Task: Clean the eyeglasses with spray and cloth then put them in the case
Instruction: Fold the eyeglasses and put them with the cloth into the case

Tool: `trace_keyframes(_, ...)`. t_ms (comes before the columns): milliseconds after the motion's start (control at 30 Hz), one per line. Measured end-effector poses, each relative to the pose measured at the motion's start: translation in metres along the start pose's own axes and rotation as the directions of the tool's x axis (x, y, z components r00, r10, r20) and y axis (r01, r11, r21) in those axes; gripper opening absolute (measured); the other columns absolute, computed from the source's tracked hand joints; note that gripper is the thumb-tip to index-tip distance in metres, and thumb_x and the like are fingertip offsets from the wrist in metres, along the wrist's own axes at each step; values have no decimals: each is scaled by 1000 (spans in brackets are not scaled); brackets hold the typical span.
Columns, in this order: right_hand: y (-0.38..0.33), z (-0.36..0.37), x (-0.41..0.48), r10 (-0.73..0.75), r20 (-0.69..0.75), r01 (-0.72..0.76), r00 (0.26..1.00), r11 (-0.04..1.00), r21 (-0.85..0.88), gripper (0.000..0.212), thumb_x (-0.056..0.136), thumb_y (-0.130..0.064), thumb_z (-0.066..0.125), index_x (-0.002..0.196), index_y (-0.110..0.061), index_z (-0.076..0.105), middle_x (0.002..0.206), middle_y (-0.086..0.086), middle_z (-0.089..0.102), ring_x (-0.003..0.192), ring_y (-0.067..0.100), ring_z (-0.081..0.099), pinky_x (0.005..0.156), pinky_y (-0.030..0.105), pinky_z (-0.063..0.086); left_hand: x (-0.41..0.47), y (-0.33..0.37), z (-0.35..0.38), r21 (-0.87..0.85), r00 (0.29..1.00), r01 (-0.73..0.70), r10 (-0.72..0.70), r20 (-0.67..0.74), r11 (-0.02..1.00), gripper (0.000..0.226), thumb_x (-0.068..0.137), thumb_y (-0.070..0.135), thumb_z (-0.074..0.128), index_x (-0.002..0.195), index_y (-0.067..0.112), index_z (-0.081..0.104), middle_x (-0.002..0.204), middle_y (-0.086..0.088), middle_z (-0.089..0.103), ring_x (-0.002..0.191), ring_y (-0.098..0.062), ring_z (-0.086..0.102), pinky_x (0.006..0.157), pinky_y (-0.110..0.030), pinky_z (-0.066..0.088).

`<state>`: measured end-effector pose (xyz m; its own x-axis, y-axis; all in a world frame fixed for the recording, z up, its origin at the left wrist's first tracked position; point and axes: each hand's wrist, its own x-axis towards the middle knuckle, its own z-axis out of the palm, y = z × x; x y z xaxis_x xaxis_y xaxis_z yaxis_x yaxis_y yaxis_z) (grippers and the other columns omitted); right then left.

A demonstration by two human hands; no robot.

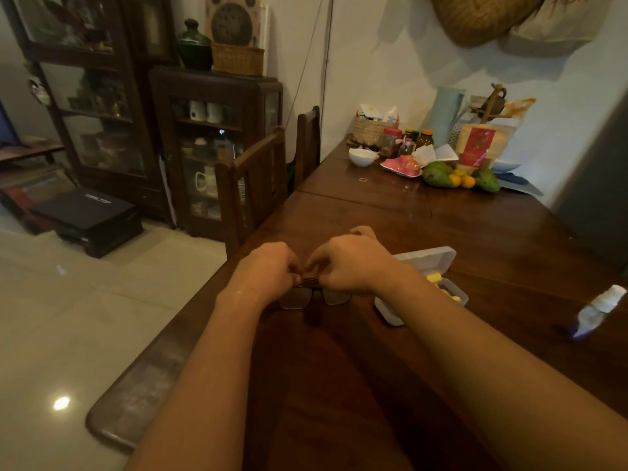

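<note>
Dark-framed eyeglasses (299, 297) are held just above the wooden table (339, 385), lenses hanging toward me. My left hand (268, 270) and my right hand (350, 263) both pinch the top of the frame, side by side. To the right lies an open pale grey glasses case (424, 260) with a yellow cloth (433, 277) inside it. A small clear spray bottle (599, 311) with a white cap lies on its side at the far right of the table. The frame's temples are hidden by my fingers.
At the table's far end stand jars, a white bowl (362, 156), a woven basket, a pink tray and green and orange fruit (458, 176). Two wooden chairs (258, 178) stand along the left edge. Dark glass cabinets stand beyond on the tiled floor.
</note>
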<state>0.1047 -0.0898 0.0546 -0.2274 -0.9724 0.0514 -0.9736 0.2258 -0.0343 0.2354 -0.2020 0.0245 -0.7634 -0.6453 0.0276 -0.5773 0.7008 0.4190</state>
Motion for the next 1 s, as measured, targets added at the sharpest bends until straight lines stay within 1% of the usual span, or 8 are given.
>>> trace_keyframes(100, -10, 3, -3, -54, 161, 63, 986, 997, -52, 51, 78, -54, 57, 125, -36, 63, 102, -11, 70, 110, 15, 60, 112, 68, -4, 0, -3, -2, -2, 1000, -3, 3, 21, 1000, 16, 86, 20, 71, 93, 32, 78, 83, 8, 69, 76, -12, 63, 68, -35, 55)
trace_keyframes(233, -13, 14, 0, -37, 152, 58, 988, 988, -142, 42, 85, -48, 68, 121, -27, 62, 103, -8, 67, 111, 19, 61, 112, 70, -5, 1, -4, -3, -31, 999, 17, -15, 50, 999, 12, 86, 22, 74, 91, 32, 78, 83, 10, 69, 76, -7, 61, 70, -31, 51)
trace_keyframes(367, -15, 21, 1, 20, 155, -7, 988, 997, -81, 28, 91, -46, 62, 109, -25, 65, 96, -7, 66, 106, 19, 62, 113, 74, 2, 2, -6, -3, -39, 998, 13, -10, 67, 999, 7, 84, 25, 77, 88, 31, 78, 88, 6, 72, 84, -12, 65, 74, -31, 54)
trace_keyframes(533, -18, 24, 1, 44, 109, -32, 993, 993, -111, 27, 93, -50, 59, 104, -27, 67, 92, -8, 67, 99, 18, 64, 113, 68, 8, 0, -13, -2, -144, 1000, 2, 0, 14, 990, 26, 87, 26, 73, 64, 36, 66, 77, 11, 67, 75, -5, 60, 57, -21, 42)
trace_keyframes(700, -23, 4, -10, 30, 26, -29, 999, 997, -65, 19, 91, -46, 63, 100, -31, 70, 91, -10, 66, 92, 17, 63, 98, 53, 39, 1, -26, -9, -173, 993, 48, -65, -98, 984, 9, 91, 29, 68, 83, 32, 71, 87, 7, 66, 86, -12, 61, 74, -29, 44)
trace_keyframes(800, -20, -22, -25, 12, 23, -13, 1000, 999, 35, 13, 90, -39, 67, 101, -34, 70, 94, -13, 64, 92, 13, 63, 82, 44, 54, -1, -30, -9, -228, 992, 47, -73, -105, 972, 7, 92, 24, 68, 88, 25, 74, 76, 8, 69, 73, -5, 62, 63, -25, 45)
trace_keyframes(900, -6, -53, -43, 29, 20, -32, 999, 992, 122, 14, 88, -32, 71, 102, -34, 71, 98, -13, 67, 91, 10, 63, 74, 38, 58, -2, -27, -9, -282, 989, 45, -82, -121, 958, 12, 90, 17, 67, 84, 28, 69, 73, 4, 74, 68, -5, 66, 68, -33, 55)
trace_keyframes(1000, 17, -77, -63, 66, 8, -67, 998, 989, 135, 19, 86, -28, 75, 103, -36, 72, 95, -17, 67, 91, 7, 64, 75, 37, 58, 0, -16, -3, -316, 997, 22, -43, -59, 949, 27, 88, 27, 70, 112, 37, 63, 88, 4, 74, 75, -11, 66, 76, -35, 54)
